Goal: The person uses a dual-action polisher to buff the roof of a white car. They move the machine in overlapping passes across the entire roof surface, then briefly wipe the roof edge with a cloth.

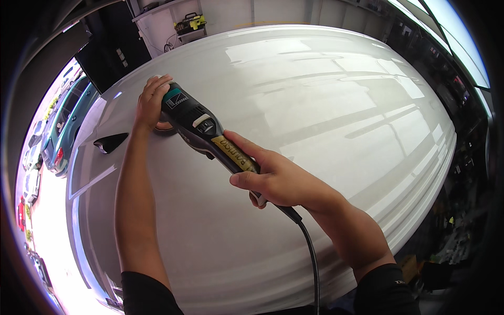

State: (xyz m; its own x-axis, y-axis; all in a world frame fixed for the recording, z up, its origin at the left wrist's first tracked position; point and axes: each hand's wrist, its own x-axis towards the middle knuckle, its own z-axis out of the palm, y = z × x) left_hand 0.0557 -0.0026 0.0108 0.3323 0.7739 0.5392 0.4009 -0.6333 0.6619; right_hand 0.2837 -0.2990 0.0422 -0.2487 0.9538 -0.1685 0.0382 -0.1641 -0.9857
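Note:
A black corded car polisher (pixel 191 122) with a teal patch near its head lies slantwise over a glossy white car roof (pixel 315 115). My left hand (pixel 152 102) grips the polisher's head from above, fingers wrapped over its front end. Around the rear handle, by a yellow label, my right hand (pixel 273 176) is closed with the thumb along the side. The round pad (pixel 165 127) shows only in part under the head, down at the roof; whether it spins I cannot tell. A black cord (pixel 310 241) runs from the handle down past my right forearm.
A dark shark-fin antenna (pixel 111 143) stands on the roof just left of my left forearm. A yellow-green tool (pixel 190 23) sits on a wall shelf at the back. Parked cars (pixel 65 123) are outside on the left. Dark clutter (pixel 457 231) lies along the right.

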